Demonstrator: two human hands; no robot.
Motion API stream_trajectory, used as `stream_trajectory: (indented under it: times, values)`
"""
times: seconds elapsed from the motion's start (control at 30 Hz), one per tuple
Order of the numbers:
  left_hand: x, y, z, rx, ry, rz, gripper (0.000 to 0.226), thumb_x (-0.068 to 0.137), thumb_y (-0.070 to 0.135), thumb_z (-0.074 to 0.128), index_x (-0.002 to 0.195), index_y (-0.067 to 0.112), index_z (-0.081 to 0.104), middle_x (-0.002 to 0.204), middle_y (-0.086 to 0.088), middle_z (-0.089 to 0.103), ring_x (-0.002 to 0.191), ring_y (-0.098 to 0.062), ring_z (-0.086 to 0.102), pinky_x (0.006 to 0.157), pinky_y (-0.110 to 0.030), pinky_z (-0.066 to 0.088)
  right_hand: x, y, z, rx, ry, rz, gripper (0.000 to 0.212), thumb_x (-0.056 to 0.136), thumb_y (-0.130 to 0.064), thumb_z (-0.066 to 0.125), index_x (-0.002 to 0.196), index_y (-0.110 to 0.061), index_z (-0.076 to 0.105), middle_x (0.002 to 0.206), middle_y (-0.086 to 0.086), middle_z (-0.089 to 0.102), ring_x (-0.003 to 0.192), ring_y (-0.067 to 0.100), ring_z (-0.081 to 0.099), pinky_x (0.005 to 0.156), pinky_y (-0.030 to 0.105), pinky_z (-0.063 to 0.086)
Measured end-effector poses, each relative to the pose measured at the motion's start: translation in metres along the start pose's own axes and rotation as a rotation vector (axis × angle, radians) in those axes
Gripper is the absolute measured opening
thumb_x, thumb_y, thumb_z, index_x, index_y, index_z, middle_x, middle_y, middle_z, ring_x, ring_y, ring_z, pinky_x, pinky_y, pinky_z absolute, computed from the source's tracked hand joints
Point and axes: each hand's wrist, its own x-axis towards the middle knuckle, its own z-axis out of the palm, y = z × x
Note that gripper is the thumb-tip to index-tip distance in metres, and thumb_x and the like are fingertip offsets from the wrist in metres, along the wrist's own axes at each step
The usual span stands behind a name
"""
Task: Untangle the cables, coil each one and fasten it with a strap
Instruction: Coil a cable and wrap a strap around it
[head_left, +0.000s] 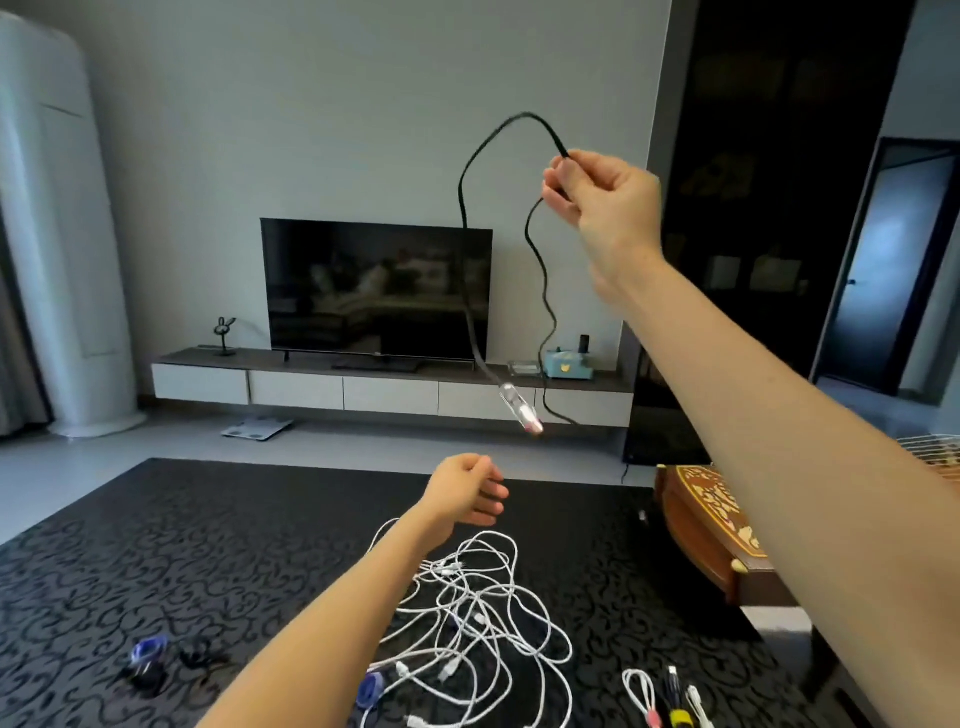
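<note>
we hold the black cable (464, 171) up in the air over the far right of the desk (156, 561), well clear of everything lying on it. the right hand (605, 195) pinches it between thumb and curled fingers, so one strand arcs up and falls to a clear plug (522, 413) that hangs free. the other strand drops away and is lost against the dark cabinet. the left hand (467, 491) hovers low over the middle of the desk, fingers loosely curled and holding nothing. in our judgement the step is to coil this freed cable. to do it well we would bring the left hand up to catch the swinging plug end, then lay even loops into the right hand. we would let the cable's own curl guide each turn, not force it, and keep the loops off the white tangle (478, 608) below. by our count there is one black cable aloft and one white heap near the front edge, though how many cables are in it we cannot tell. we see two blue straps, one at the front edge (370, 688) and one toward the front left corner (149, 649). about three small bundles (662, 696) lie at the front right.
</note>
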Motion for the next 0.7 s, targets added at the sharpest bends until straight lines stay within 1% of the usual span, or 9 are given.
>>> stream_trajectory:
  times: [0.07,0.17,0.23,0.3,0.33,0.43,0.53,0.63,0.7]
  values:
    - [-0.001,0.001,-0.007,-0.184,0.055,-0.039,0.028,0.103,0.021,0.035,0.087,0.008,0.053,0.081,-0.013,0.062,0.065,-0.023,0.06,0.059,-0.032,0.055,-0.013,0.009,-0.018,-0.067,0.003,0.028,0.021,0.09,-0.001,0.06,0.109,0.008,0.063,0.08,0.004,0.066,0.072,0.007,0.066,0.079,0.024,0.056]
    - [-0.003,0.006,-0.018,-0.276,0.117,-0.033,0.036,0.103,0.034,0.031,0.09,0.011,0.056,0.094,-0.013,0.065,0.076,-0.022,0.06,0.075,-0.035,0.051,-0.037,0.024,-0.04,-0.129,-0.012,0.091,0.02,0.09,-0.002,0.059,0.107,0.007,0.064,0.077,0.004,0.066,0.072,0.008,0.065,0.08,0.024,0.056]
    - [-0.01,0.011,-0.023,-0.411,0.054,-0.056,0.049,0.101,0.047,0.025,0.099,0.011,0.058,0.106,-0.016,0.066,0.088,-0.027,0.064,0.083,-0.039,0.05,-0.05,0.029,-0.047,-0.139,-0.023,0.119,0.018,0.091,-0.001,0.058,0.106,0.006,0.065,0.077,0.005,0.065,0.075,0.011,0.064,0.08,0.024,0.057]
    - [-0.021,0.018,-0.025,-0.572,-0.069,-0.088,0.059,0.1,0.053,0.021,0.109,0.007,0.058,0.107,-0.019,0.068,0.095,-0.032,0.066,0.083,-0.043,0.053,-0.059,0.031,-0.049,-0.154,-0.024,0.129,0.018,0.091,-0.001,0.057,0.107,0.005,0.065,0.078,0.005,0.065,0.076,0.011,0.064,0.078,0.023,0.057]
    - [-0.029,0.021,-0.025,-0.618,-0.123,-0.099,0.059,0.099,0.053,0.023,0.11,0.006,0.058,0.104,-0.019,0.07,0.093,-0.032,0.068,0.081,-0.043,0.055,-0.063,0.033,-0.049,-0.165,-0.022,0.133,0.019,0.091,-0.001,0.057,0.107,0.005,0.065,0.078,0.005,0.065,0.076,0.011,0.065,0.077,0.022,0.057]
    - [-0.051,0.025,-0.02,-0.562,-0.219,-0.111,0.051,0.099,0.047,0.033,0.112,0.005,0.058,0.097,-0.015,0.071,0.086,-0.028,0.069,0.076,-0.039,0.056,-0.075,0.039,-0.047,-0.173,-0.018,0.176,0.02,0.092,-0.003,0.056,0.109,0.003,0.065,0.083,0.005,0.066,0.079,0.012,0.066,0.078,0.022,0.057]
    - [-0.068,0.013,-0.016,-0.416,-0.267,-0.095,0.051,0.097,0.049,0.034,0.113,0.007,0.058,0.081,-0.009,0.067,0.072,-0.022,0.066,0.073,-0.035,0.054,-0.085,0.046,-0.048,-0.153,0.013,0.234,0.021,0.093,-0.005,0.055,0.111,0.002,0.065,0.088,0.006,0.067,0.084,0.015,0.066,0.08,0.024,0.057]
    - [-0.086,-0.004,-0.013,-0.388,-0.357,-0.087,0.041,0.092,0.044,0.042,0.102,0.008,0.061,0.069,-0.003,0.057,0.065,-0.018,0.06,0.073,-0.031,0.051,-0.09,0.051,-0.052,-0.087,0.073,0.279,0.019,0.094,-0.006,0.055,0.108,0.001,0.066,0.082,0.005,0.067,0.08,0.013,0.067,0.08,0.024,0.057]
    - [-0.097,-0.017,-0.014,-0.393,-0.41,-0.065,0.03,0.088,0.035,0.051,0.094,0.009,0.065,0.07,-0.001,0.058,0.068,-0.016,0.06,0.072,-0.03,0.052,-0.093,0.054,-0.057,-0.043,0.115,0.305,0.017,0.093,-0.005,0.055,0.105,0.001,0.067,0.082,0.006,0.067,0.079,0.014,0.067,0.08,0.025,0.057]
